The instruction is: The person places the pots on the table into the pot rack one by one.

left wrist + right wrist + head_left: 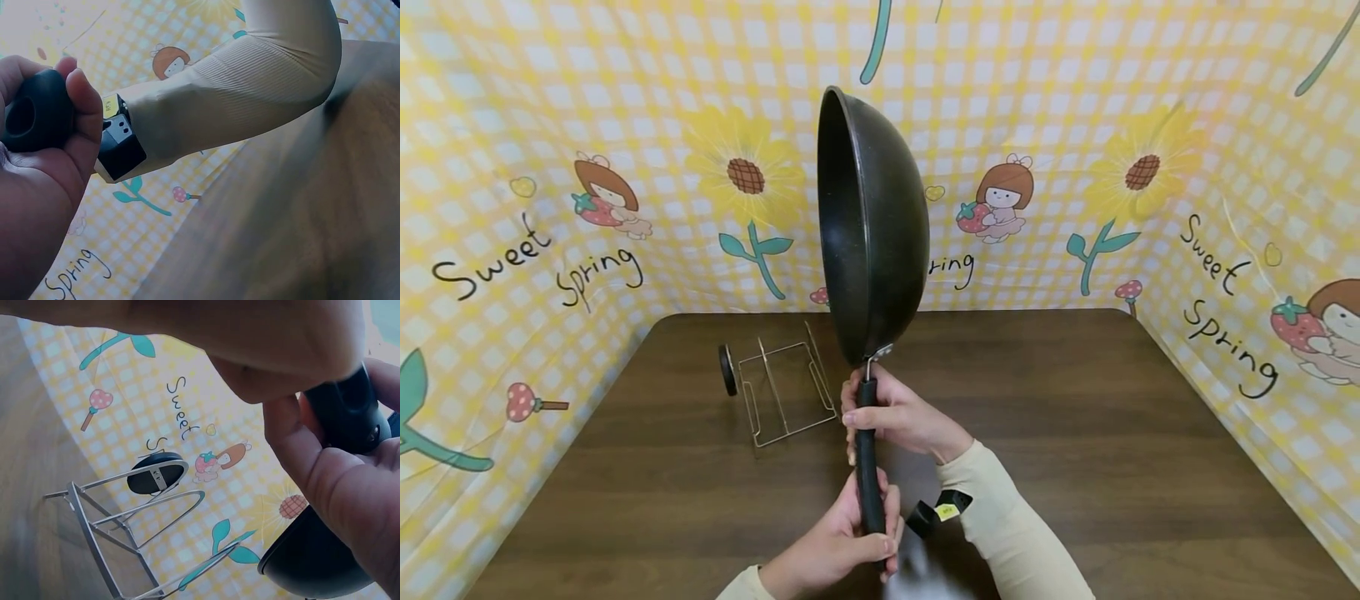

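Observation:
A dark wok is held upright over the table, its bowl at the top and its hollow side facing left. Its black handle points down toward me. My left hand grips the lower end of the handle; in the left wrist view the fingers of that hand wrap round the handle's end. Higher up, close below the bowl, my right hand holds the handle with the thumb across it. Part of the bowl shows below the right hand in the right wrist view.
A metal wire rack with a round black disc on its left side stands on the brown wooden table, left of the wok. Yellow checked cloth with printed flowers and figures hangs behind and on both sides.

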The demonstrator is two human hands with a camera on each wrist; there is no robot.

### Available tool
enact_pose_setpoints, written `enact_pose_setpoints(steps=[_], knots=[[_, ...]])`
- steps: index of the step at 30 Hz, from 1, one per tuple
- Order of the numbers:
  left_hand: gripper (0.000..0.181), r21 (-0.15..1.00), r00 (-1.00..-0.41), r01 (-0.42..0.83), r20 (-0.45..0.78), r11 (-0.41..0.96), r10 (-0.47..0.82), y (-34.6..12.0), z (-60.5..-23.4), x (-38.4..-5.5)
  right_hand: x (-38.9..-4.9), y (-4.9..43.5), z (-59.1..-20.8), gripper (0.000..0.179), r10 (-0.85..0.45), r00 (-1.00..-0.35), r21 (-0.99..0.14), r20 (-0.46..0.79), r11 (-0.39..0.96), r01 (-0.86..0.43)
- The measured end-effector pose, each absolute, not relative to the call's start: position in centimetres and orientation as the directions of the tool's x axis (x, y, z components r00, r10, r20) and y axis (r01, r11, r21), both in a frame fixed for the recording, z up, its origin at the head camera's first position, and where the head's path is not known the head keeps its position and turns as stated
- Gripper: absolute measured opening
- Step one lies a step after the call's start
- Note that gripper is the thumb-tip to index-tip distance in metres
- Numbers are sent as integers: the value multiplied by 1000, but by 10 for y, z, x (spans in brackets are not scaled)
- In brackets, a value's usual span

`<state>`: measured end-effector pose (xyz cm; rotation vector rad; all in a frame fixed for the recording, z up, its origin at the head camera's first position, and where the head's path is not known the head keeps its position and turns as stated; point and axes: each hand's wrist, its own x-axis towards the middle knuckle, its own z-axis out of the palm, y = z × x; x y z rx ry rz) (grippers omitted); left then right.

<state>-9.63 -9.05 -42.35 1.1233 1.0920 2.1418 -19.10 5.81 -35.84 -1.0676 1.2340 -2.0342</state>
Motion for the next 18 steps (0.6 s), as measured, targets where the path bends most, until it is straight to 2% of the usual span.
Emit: enact_pose_setpoints(steps=[9,18], knots=[[49,789,-522,74,552,-610,650,-91,-424,-101,-197,48,-350,29,-796,-495,-907,348,-419,38],[50,744,-527,94,601,-662,601,-93,-429,-100,-195,35,-340,28,-834,-476,-942,280,-335,33]])
